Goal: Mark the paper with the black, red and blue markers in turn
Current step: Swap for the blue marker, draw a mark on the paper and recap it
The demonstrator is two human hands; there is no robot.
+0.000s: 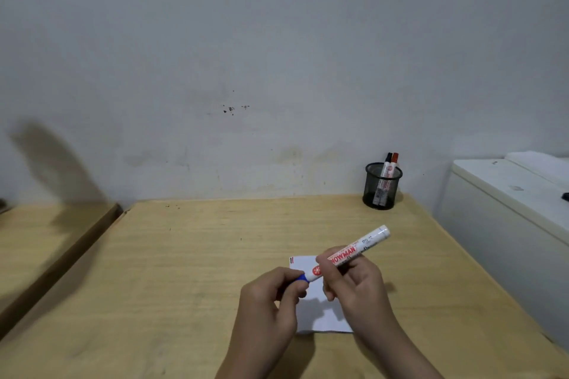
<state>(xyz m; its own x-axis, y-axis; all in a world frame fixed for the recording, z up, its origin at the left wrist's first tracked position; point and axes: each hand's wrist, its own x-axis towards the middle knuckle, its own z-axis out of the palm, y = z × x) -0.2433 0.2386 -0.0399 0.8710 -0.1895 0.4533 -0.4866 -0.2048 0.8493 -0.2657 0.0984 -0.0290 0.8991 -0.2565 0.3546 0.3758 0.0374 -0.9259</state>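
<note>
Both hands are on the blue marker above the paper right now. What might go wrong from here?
1. The left hand grips the blue cap while the right hand holds the blue marker; a sudden pull may jerk the tip and smear the fingers.
2. The small paper lies loose on the table and may slide while being marked.

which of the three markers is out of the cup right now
The blue marker. It is held over the paper, right hand on its barrel and left hand on its blue cap; the black marker and red marker stand in the mesh cup.
</note>
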